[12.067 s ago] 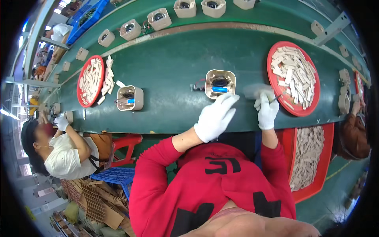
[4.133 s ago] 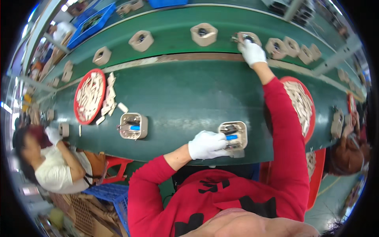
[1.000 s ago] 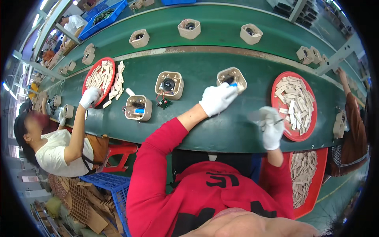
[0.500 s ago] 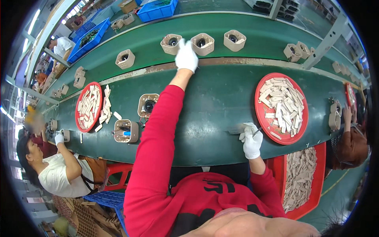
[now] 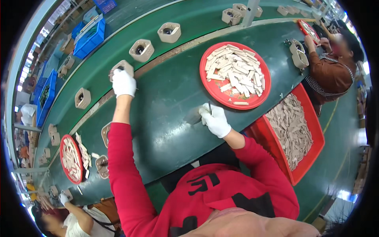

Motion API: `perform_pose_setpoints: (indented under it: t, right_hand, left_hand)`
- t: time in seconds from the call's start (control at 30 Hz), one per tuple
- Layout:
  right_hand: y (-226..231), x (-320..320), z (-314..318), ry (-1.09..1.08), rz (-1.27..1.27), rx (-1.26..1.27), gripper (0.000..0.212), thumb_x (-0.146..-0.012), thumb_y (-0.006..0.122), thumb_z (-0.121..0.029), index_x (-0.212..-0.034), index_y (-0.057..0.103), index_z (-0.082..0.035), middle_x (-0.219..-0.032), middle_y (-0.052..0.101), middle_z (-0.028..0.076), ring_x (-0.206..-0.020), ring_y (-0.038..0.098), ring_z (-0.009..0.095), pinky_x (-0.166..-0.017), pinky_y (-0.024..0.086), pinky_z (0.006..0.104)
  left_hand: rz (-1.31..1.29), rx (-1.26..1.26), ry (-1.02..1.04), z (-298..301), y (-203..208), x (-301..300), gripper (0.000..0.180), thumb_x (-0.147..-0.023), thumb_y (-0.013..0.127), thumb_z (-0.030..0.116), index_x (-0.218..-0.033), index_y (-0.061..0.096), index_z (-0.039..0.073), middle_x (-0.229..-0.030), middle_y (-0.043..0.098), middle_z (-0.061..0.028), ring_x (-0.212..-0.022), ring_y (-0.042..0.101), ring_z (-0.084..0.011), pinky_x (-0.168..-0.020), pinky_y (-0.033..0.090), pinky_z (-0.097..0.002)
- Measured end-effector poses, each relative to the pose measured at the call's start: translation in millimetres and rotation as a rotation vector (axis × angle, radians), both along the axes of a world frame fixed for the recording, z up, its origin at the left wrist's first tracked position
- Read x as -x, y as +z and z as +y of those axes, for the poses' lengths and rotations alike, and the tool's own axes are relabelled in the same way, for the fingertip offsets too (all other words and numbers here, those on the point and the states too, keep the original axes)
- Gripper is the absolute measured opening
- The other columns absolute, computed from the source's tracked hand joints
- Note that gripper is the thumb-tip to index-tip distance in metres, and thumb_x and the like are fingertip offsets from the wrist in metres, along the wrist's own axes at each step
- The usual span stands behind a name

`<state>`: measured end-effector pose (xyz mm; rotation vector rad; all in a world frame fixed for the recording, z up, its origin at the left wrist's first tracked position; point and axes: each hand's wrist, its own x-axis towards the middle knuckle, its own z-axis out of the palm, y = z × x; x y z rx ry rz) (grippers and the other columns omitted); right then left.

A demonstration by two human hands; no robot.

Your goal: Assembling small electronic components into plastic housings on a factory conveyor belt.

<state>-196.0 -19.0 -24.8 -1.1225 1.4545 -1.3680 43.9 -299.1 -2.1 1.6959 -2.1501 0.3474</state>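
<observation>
My left hand (image 5: 124, 83), in a white glove, reaches out to the far green belt. Its fingers are closed over the near rim of a beige plastic housing (image 5: 127, 66) with a round black part inside. My right hand (image 5: 216, 121), also gloved, is above the near worktop, closed around a thin dark rod-like tool (image 5: 209, 105). Something flat and grey (image 5: 192, 116), blurred, extends from its fingertips on the left. Just beyond that hand lies a round red tray (image 5: 205, 85) heaped with small beige plastic strips (image 5: 237, 69).
More beige housings (image 5: 141, 50) stand along the belt. Two others (image 5: 102, 166) sit partly behind my left sleeve. A red bin (image 5: 306, 168) of beige strips is at my right. Co-workers (image 5: 335, 71) sit at both sides. A metal post (image 5: 249, 12) rises at the far edge.
The view has turned to the right, so the tray and bin now appear further left. My left hand has moved from between two housings onto one. The right hand keeps its hold.
</observation>
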Motion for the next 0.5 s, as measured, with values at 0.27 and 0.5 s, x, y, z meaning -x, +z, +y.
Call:
perform_pose_setpoints:
  t: [0.27, 0.5]
  right_hand:
    - [-21, 6, 1, -0.070, -0.041, -0.050, 0.020, -0.098, 0.060, -0.017, -0.084, 0.063, -0.002, -0.063, 0.054, -0.003, -0.055, 0.048, 0.006, -0.051, 0.039, 0.0249]
    - [-18, 1, -5, -0.068, 0.075, 0.082, 0.019, -0.099, 0.054, -0.015, -0.092, 0.064, -0.002, -0.058, 0.055, 0.000, -0.048, 0.046, 0.007, -0.045, 0.034, 0.0226]
  left_hand:
    - [0.106, -0.084, -0.407, 225, 3, 28, 0.014, -0.087, 0.054, 0.009, -0.096, 0.061, 0.001, -0.090, 0.062, -0.0187, -0.075, 0.062, -0.0359, -0.064, 0.051, -0.0465]
    - [0.596, -0.284, -0.438, 331, 19, 40, 0.035, -0.083, 0.064, 0.006, -0.118, 0.060, 0.003, -0.111, 0.063, -0.0153, -0.098, 0.064, -0.0338, -0.081, 0.054, -0.0410]
